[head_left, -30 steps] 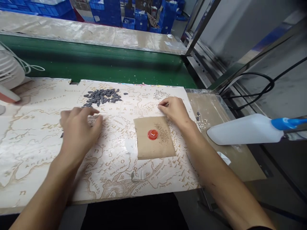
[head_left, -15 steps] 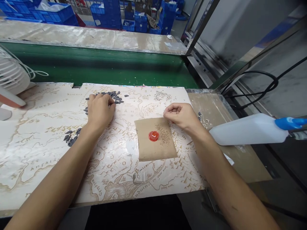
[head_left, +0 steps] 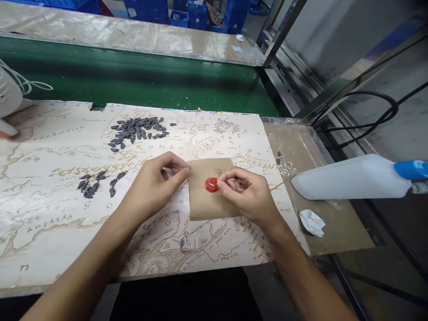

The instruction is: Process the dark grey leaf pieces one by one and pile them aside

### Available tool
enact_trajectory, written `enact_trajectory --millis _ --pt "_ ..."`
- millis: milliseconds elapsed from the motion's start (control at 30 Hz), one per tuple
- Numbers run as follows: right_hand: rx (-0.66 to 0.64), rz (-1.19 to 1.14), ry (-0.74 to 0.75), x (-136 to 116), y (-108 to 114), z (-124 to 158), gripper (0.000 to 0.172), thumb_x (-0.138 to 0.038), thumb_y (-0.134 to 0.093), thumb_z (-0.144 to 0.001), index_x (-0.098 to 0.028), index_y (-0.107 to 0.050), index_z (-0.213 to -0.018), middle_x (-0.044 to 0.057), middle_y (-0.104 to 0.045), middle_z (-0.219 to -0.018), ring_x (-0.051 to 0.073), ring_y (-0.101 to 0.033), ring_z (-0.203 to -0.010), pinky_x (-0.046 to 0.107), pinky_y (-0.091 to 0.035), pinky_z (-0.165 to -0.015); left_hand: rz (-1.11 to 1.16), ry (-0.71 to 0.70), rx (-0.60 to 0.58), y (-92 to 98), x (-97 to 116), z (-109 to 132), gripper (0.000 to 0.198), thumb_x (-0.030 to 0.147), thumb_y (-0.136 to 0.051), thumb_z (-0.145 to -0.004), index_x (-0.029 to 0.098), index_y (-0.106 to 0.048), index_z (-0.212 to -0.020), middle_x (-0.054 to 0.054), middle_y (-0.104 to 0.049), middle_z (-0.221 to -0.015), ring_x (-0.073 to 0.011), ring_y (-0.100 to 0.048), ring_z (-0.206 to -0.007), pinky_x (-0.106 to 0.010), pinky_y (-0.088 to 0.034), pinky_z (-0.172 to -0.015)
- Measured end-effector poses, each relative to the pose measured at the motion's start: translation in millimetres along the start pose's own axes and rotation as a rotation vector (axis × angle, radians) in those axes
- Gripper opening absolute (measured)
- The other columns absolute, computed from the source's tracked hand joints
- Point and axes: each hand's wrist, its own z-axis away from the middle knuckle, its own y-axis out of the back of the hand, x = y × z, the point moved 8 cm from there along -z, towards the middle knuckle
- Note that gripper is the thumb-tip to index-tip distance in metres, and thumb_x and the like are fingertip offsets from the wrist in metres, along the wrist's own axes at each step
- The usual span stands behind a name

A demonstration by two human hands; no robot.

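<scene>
A brown square of card (head_left: 200, 203) lies on the map-printed sheet (head_left: 76, 240), with a round, glossy red piece (head_left: 211, 184) near its middle and tiny brown bits beside that. My right hand (head_left: 247, 191) is pinched at the right edge of the red piece; whatever its fingertips hold is too small to make out. By the card's upper left corner is my left hand (head_left: 162, 183), thumb and forefinger pressed together at the tips, their contents hidden. Dark flat chips (head_left: 137, 128) form a large pile behind my left hand, and a smaller group (head_left: 88, 191) lies to its left.
Small pale bits (head_left: 227, 127) are scattered behind the card. A white bottle with a blue cap (head_left: 351, 178) lies at the right, near a crumpled white tissue (head_left: 312, 222). Beyond the sheet runs a green belt (head_left: 160, 84). Part of a white fan (head_left: 10, 96) shows at left.
My left hand has left the dark chip pile and come right to the card's edge. My right hand has moved down and left to the red piece. The view has shifted slightly.
</scene>
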Motion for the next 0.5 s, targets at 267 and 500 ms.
enact_trajectory --millis 267,500 --pt "-0.021 0.058 0.050 -1.7 -3.2 0.2 0.009 -0.024 -0.079 -0.094 -0.022 -0.083 -0.086 -0.006 -0.049 -0.068 0.012 -0.042 -0.063 0.031 -0.034 -0.060 0.102 0.020 -0.009 -12.1 0.8 22.1 0.017 0.040 -0.079 -0.099 0.024 -0.083 -0.100 -0.005 -0.085 -0.102 -0.0247 -0.075 -0.091 -0.039 -0.054 -0.079" --pt "0.037 0.099 0.002 2.0 8.7 9.1 0.011 -0.030 -0.079 -0.093 -0.022 -0.079 -0.086 -0.004 -0.054 -0.068 0.013 -0.046 -0.062 0.031 -0.036 -0.058 0.238 0.059 -0.012 -16.6 -0.4 37.1 0.018 0.042 -0.083 -0.100 0.024 -0.083 -0.103 -0.004 -0.083 -0.101 -0.0236 -0.075 -0.094 -0.038 -0.057 -0.085"
